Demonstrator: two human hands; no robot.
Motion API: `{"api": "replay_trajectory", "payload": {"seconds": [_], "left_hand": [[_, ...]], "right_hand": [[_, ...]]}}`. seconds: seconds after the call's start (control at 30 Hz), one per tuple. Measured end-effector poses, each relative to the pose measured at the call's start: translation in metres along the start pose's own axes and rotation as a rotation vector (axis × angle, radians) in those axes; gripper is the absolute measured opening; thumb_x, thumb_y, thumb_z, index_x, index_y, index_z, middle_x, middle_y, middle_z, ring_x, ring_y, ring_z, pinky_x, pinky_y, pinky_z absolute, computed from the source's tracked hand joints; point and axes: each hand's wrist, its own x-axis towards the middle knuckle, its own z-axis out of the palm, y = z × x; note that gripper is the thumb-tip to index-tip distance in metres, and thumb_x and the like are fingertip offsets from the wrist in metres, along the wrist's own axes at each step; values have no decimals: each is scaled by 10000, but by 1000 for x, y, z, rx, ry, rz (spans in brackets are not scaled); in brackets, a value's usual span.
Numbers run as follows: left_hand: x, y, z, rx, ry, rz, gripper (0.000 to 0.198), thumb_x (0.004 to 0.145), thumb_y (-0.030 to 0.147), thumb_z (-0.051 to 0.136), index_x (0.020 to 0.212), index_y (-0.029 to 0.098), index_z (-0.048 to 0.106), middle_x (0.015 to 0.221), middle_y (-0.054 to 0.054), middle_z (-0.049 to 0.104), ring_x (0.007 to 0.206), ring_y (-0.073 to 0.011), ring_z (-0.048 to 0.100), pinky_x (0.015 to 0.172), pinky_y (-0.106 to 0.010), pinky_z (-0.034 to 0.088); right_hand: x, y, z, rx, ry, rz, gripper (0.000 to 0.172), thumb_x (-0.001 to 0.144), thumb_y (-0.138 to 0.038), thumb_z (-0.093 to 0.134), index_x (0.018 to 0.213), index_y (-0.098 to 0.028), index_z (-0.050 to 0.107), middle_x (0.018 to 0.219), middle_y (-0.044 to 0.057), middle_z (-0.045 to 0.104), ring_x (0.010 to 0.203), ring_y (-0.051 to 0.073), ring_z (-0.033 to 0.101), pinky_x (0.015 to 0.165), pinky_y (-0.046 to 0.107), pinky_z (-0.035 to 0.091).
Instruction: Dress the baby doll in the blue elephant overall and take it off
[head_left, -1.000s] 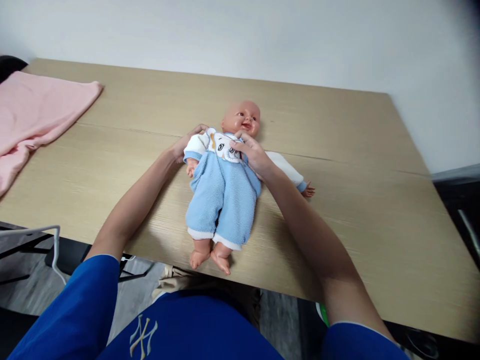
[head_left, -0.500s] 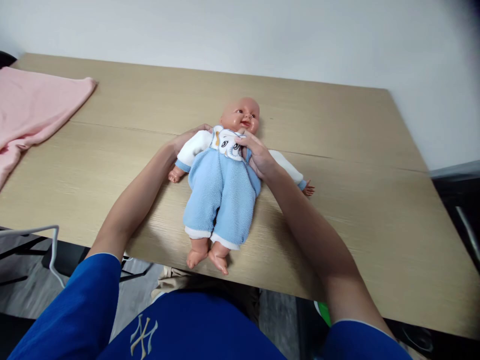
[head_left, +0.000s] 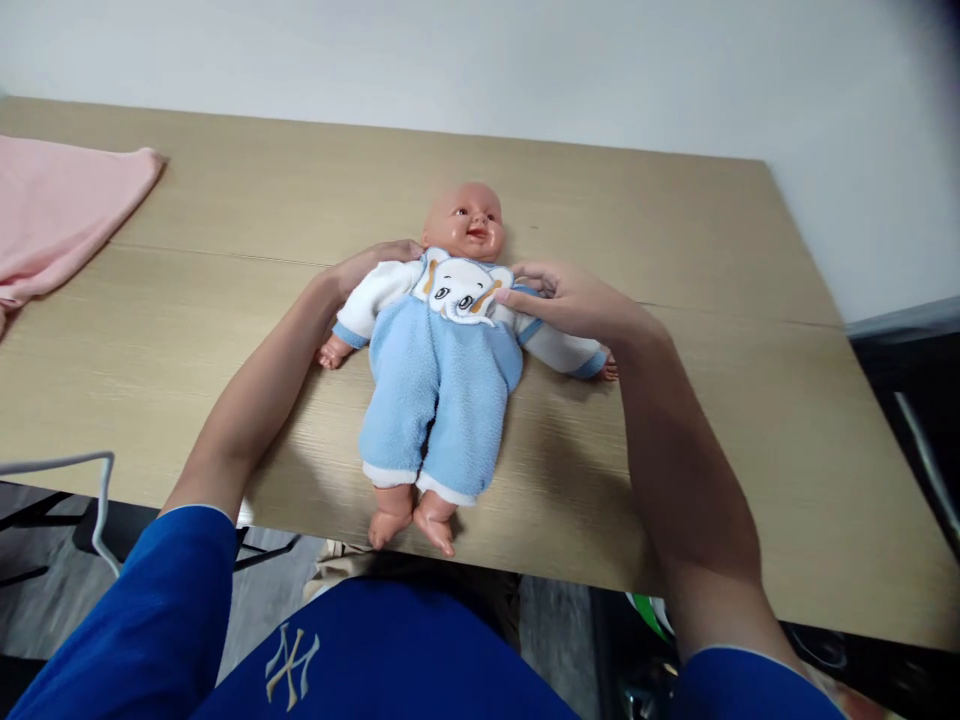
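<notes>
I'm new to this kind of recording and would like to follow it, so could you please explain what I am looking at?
No machine shows here, just a person's two bare hands. The camera is worn on the person's head, looking forward and down. On the wooden table a baby doll lies face up in a blue and white outfit, with a pink cloth off to the left. The left hand is at one shoulder of the doll, the right hand at the other. Some fingertips are hidden, so I can't tell how firmly either holds.
</notes>
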Motion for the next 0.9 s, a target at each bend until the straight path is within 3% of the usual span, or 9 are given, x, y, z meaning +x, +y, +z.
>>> {"api": "replay_trajectory", "payload": {"seconds": [0.13,0.27,0.37,0.53,0.7,0.77,0.9], "left_hand": [[-13,43,-18,248,-311,-271,571,939,702,845,1191,206,717,1223,-128,797,1287,-374,734,1132,-479,609],[-22,81,-37,582,-442,-421,916,699,675,988,1414,238,617,1370,-141,768,1404,-418,691,1131,-446,583],[-23,89,-47,724,-539,-471,975,692,677,946,1488,222,612,1389,-156,788,1385,-428,702,1123,-458,574],[-18,85,-53,919,-611,-457,1034,674,722,910,1549,238,647,1412,-149,818,1327,-407,720,1098,-445,569],[-28,104,-47,1218,-582,-520,958,887,709,805,1672,217,562,1436,-184,787,1325,-423,730,1133,-492,563],[-39,116,-37,1331,-494,-445,802,1014,669,720,1645,192,590,1514,-220,737,1446,-464,675,1216,-565,535],[-62,122,11,1315,-260,48,642,1175,598,579,1648,164,586,1725,-250,575,1695,-502,433,1386,-697,369]], "right_hand": [[-5,26,11,-26,161,-68,487,985,-775,861,1094,-302,817,963,39,818,902,281,756,850,432,632],[-17,50,19,-245,386,-210,444,1069,-742,751,1045,-299,764,995,68,796,965,307,739,959,495,629],[-29,64,18,-312,443,-236,440,1104,-735,688,1033,-302,725,1077,92,810,1036,327,751,987,515,631],[-35,75,16,-266,439,-136,412,1138,-705,653,1070,-301,696,1067,78,836,975,305,784,922,484,648],[-42,79,10,-293,453,-161,466,1065,-731,763,1240,-301,718,1162,94,850,1025,316,809,977,510,681],[-57,86,5,-337,434,-171,589,1015,-752,814,1376,-300,703,1299,127,839,1166,359,810,1097,575,667],[-104,108,-6,-468,392,-125,814,894,-761,922,1507,-287,674,1474,190,766,1383,465,733,1243,712,586]]}}
